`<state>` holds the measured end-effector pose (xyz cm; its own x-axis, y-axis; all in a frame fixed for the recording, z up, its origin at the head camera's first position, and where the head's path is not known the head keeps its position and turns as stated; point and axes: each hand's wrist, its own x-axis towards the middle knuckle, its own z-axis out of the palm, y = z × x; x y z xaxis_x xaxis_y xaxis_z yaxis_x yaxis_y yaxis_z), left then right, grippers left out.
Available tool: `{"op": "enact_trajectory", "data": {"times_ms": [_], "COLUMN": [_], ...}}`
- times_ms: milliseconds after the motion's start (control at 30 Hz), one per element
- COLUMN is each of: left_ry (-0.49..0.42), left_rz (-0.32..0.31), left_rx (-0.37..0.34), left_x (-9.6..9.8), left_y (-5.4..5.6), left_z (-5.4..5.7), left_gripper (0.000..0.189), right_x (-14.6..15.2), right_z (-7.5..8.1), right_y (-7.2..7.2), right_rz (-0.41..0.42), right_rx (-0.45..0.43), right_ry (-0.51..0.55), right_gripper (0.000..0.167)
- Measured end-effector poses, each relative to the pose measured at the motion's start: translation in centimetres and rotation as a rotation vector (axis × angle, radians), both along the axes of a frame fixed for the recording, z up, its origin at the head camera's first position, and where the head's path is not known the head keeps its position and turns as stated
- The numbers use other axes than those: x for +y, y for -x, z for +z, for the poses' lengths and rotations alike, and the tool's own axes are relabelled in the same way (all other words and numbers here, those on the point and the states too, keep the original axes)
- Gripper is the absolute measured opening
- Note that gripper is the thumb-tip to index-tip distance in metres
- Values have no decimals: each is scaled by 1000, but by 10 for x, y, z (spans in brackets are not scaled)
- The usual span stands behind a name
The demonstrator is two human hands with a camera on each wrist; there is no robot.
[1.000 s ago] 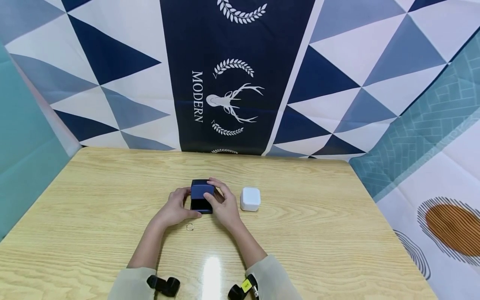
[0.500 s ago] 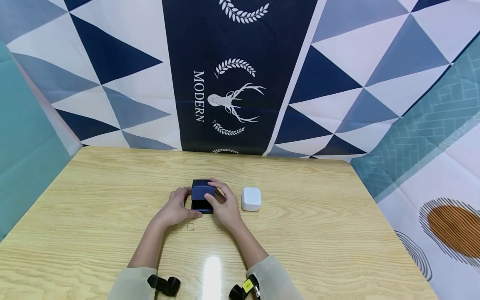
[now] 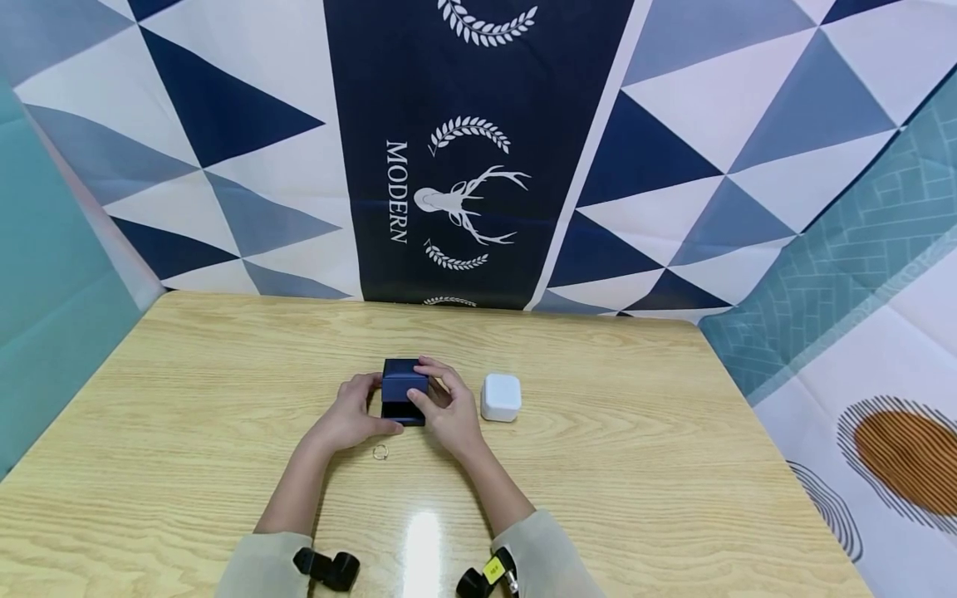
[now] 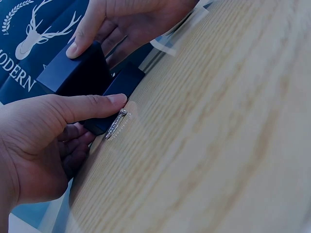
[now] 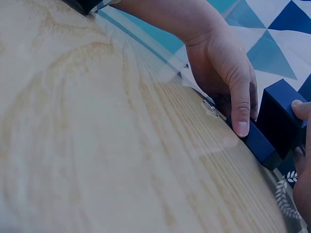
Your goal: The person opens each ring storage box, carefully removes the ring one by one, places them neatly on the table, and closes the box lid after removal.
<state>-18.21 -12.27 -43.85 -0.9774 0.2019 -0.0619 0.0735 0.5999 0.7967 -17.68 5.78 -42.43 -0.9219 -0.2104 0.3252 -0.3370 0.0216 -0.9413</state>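
Observation:
A dark blue ring box stands on the table, its hinged lid tilted partway over the base. My left hand grips the base from the left, thumb on its front wall and the other fingers behind. With thumb and fingers my right hand pinches the lid from the right. Just in front of the box lies a ring, silvery with a row of small stones in the left wrist view. The inside of the box is dark and mostly hidden by the lid.
A small white rounded box stands just right of my right hand. The wood-grain table reaches back to a patterned cloth hanging behind it. A black wrist camera sits on the left sleeve.
The lid has come down slightly, narrowing the dark opening at the front. Both hands keep their places on the box, and the ring and white box lie as before.

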Motion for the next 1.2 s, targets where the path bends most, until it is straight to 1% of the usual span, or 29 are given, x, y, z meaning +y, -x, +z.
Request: {"op": "enact_trajectory", "data": {"times_ms": [300,467,867,1067,1200], "left_ry": [-7,-4,-4,0,-2], "left_rz": [-7,-6,-5,-5,-7], "left_rx": [6,1,-10,-8,-5], "left_x": [0,0,0,0,0], "left_y": [0,0,-1,-1,-1], "left_z": [1,1,4,4,3], "left_gripper": [82,83,82,82,83], "right_x": [1,1,1,1,1], "right_z": [0,1,1,2,1], "right_y": [-1,-2,-2,-2,-2], "right_rz": [0,-4,0,-2,-3], "right_rx": [33,48,51,36,43], "right_ry": [-3,-25,-35,-47,-51], "right_gripper": [30,30,29,29,29]}}
